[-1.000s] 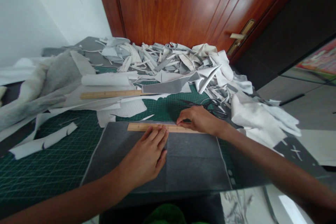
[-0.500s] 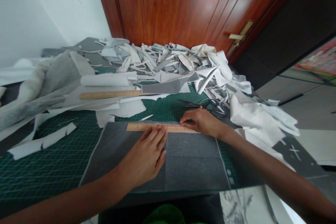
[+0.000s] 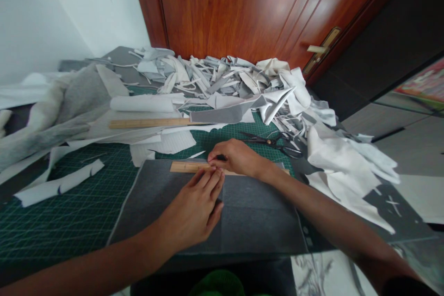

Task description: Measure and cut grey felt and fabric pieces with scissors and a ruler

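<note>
Grey cloth (image 3: 256,212) below, flat on the green mat (image 3: 69,222)! Pressing the wooden ruler (image 3: 182,167) onto it, near the far edge, with the outstretched left hand (image 3: 196,208). Pinching narrow with the right hand (image 3: 236,157), up against the ruler; cannot tell on what. Off to the right, black scissors (image 3: 272,142) near white scraps (image 3: 338,157).

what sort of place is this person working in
Probably a small fabric-cutting or sewing workspace, perhaps in a home: a green gridded cutting mat covers much of the tabletop, with black scissors and a heap of fabric scraps beyond the hands.
</note>
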`<state>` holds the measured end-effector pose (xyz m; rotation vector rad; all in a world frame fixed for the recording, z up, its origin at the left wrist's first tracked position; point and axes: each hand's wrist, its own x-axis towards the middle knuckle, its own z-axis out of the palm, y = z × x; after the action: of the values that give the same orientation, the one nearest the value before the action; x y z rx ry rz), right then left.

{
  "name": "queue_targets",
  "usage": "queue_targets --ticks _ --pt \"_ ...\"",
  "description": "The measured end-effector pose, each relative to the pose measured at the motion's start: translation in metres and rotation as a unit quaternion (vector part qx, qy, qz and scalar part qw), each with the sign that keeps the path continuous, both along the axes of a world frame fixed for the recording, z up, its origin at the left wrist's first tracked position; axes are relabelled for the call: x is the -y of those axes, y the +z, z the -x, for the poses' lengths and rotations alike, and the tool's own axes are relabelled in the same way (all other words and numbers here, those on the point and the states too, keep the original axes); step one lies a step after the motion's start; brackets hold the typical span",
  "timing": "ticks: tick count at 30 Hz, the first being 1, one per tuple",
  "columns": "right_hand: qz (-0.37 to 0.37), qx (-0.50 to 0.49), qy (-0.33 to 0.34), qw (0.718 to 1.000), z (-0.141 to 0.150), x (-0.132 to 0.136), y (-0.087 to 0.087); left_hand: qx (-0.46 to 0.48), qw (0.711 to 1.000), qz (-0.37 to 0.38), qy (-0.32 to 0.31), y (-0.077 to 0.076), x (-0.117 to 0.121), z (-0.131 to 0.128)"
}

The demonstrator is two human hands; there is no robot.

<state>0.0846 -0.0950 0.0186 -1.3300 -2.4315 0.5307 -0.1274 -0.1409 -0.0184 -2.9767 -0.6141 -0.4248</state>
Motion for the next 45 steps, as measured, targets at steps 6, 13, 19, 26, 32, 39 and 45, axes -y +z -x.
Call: queue_targets --ticks 6,13,19,26,32,39,45 --pt "-0.019 0.03 0.014 0.999 0.035 -0.019 -0.001 -0.009 1.0 0.028 0.007 0.006 0.001 0.0" --pt "-0.019 0.032 0.013 0.999 0.064 -0.03 0.001 -0.004 0.998 0.055 0.003 0.01 0.001 -0.001" --pt "-0.006 0.041 0.01 0.999 0.058 -0.027 0.005 -0.007 0.999 0.034 0.005 0.008 0.001 0.0" --pt "-0.002 0.068 0.008 0.998 0.018 -0.007 0.014 0.008 1.0 -0.003 -0.003 0.002 -0.001 0.0" --pt "-0.014 0.059 -0.004 0.998 -0.038 0.022 0.012 0.014 1.0 -0.02 -0.004 0.0 -0.001 0.0" --pt "-0.013 0.089 -0.044 0.995 -0.111 0.063 0.012 -0.008 1.0 -0.008 0.001 0.004 -0.003 -0.002" --pt "-0.009 0.109 -0.073 0.991 -0.155 0.091 0.015 -0.007 1.0 -0.027 -0.005 0.003 -0.005 -0.001"
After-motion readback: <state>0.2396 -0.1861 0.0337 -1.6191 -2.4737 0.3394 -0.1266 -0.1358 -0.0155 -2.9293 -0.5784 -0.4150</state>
